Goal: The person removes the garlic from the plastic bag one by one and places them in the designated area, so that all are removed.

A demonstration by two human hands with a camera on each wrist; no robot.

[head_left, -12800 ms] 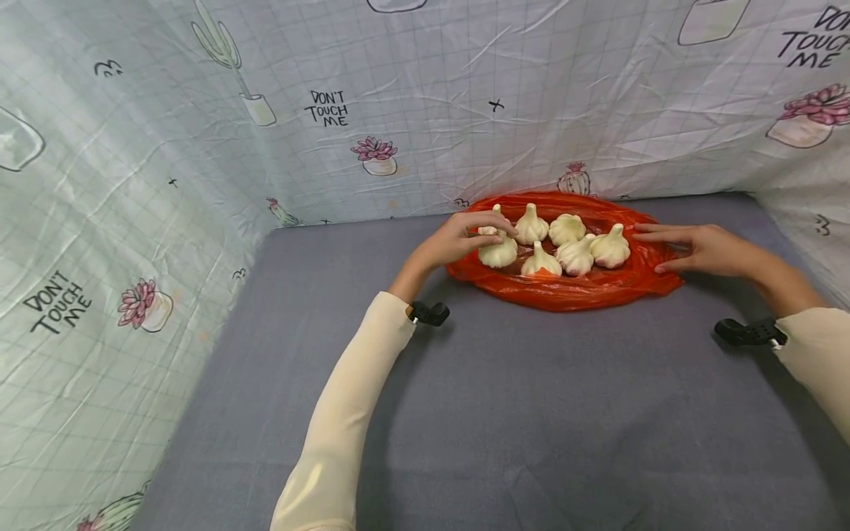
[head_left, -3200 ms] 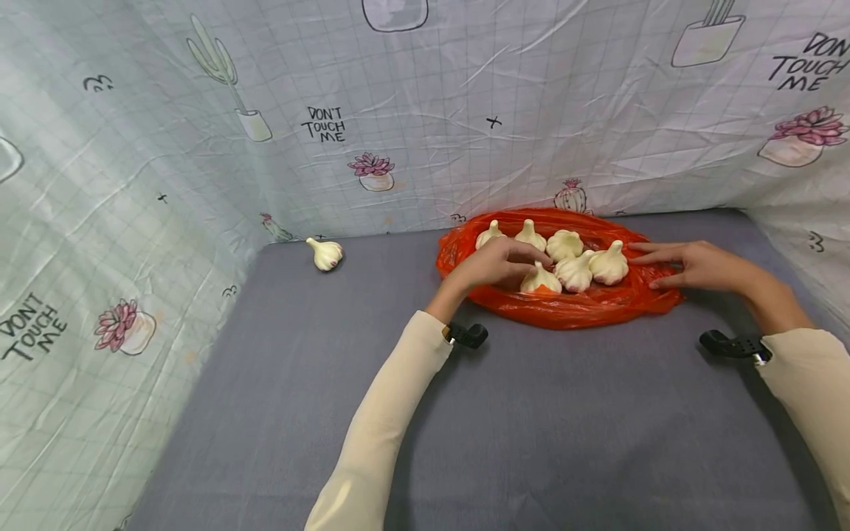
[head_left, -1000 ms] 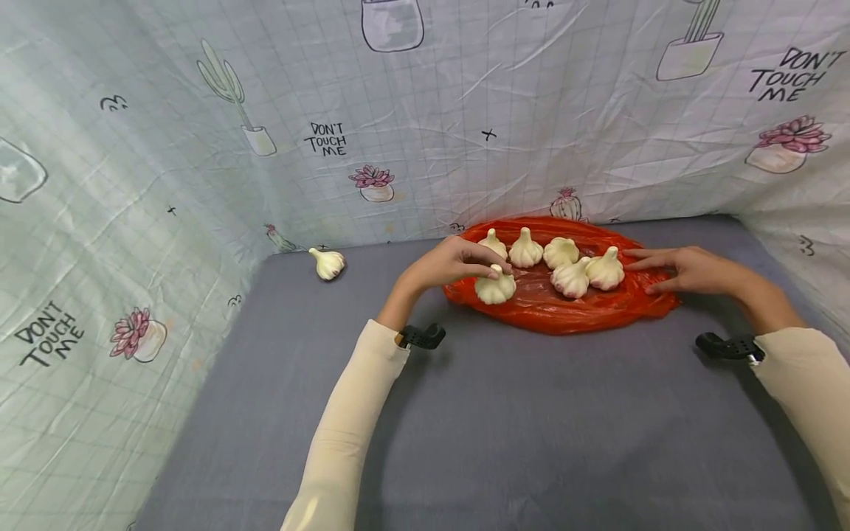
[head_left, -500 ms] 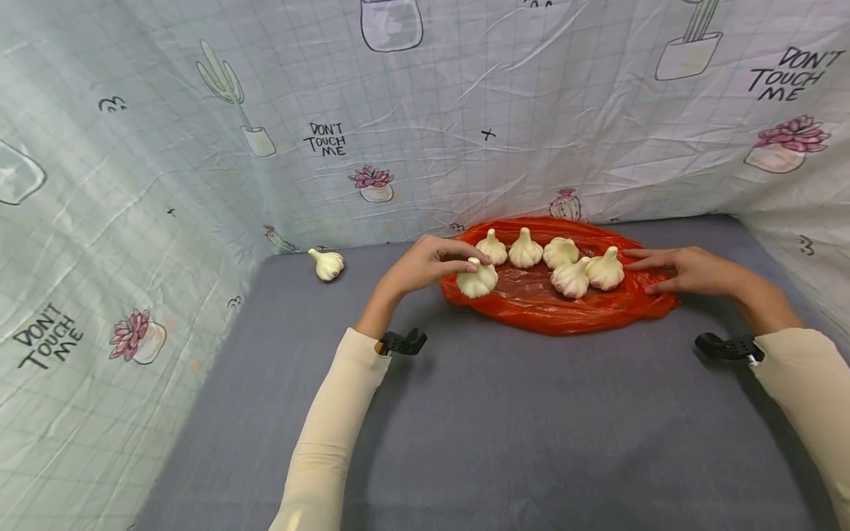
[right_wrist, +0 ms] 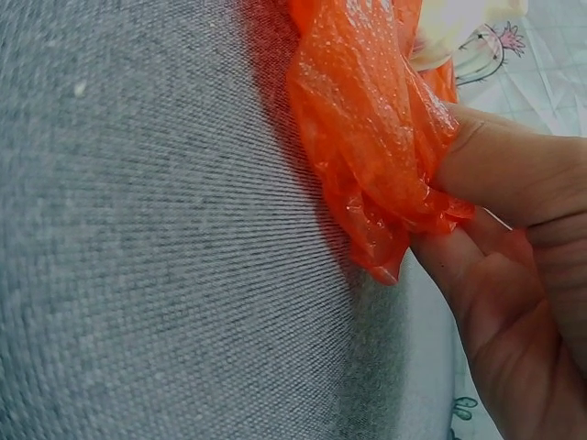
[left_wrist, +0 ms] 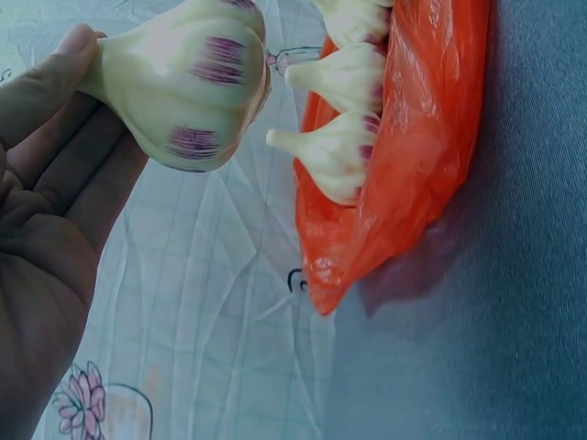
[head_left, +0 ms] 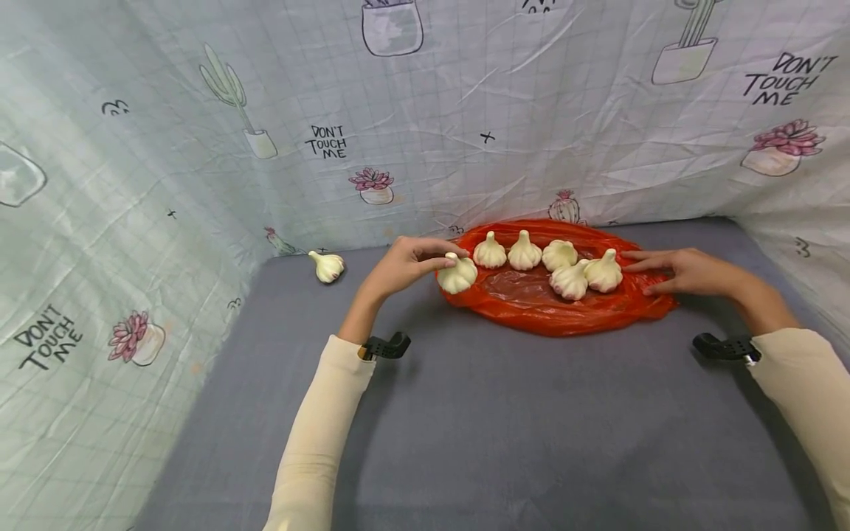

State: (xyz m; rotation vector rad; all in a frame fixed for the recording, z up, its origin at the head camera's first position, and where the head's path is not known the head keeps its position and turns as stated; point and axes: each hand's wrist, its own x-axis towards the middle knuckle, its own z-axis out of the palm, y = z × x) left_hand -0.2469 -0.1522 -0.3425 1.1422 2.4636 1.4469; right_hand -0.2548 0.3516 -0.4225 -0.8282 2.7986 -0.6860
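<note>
On the grey cloth tabletop (head_left: 505,413), a crumpled orange plastic bag (head_left: 564,313) lies spread with four white, purple-streaked garlic bulbs (head_left: 524,252) on it. At its left edge the left hand (head_left: 405,262) pinches a fifth white garlic bulb (head_left: 457,274), lifted clear. The right hand (head_left: 684,269) lies flat-fingered on the bag's right edge. Farther left, a lone garlic bulb (head_left: 327,265) sits by the cactus-printed fabric wall (head_left: 425,110).
</note>
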